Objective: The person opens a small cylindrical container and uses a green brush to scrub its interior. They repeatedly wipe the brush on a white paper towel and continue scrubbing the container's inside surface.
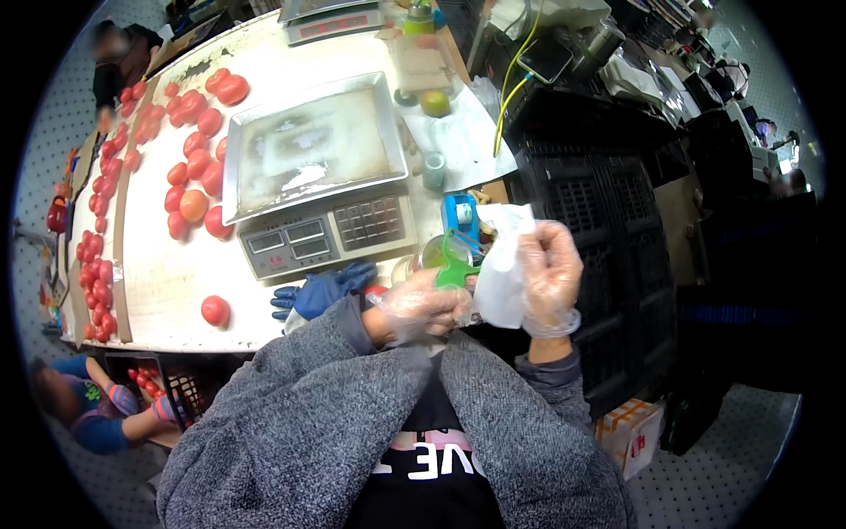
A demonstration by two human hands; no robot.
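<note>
My left hand [429, 305], in a clear plastic glove, has its fingers curled around the lower part of a green plastic object [455, 270]; its exact kind is hard to make out. A white paper sheet [503, 274] hangs from my gloved right hand [550, 274], pinched by its upper right edge. Just beyond the hands are a blue tape dispenser [461, 215] and a round clear container [433, 252], partly covered. Left of my left hand lies a blue-coated work glove [330, 291]. A grey digital scale [324, 238] with a bare metal pan [317, 149] stands farther off.
Many tomatoes [198, 163] lie on the white table [158, 284], and one tomato [215, 311] sits near its front edge. Black plastic crates [595, 264] stand at right. A person [86, 403] handles a tomato crate [178, 393] at lower left. A phone [545, 59] lies by yellow cables.
</note>
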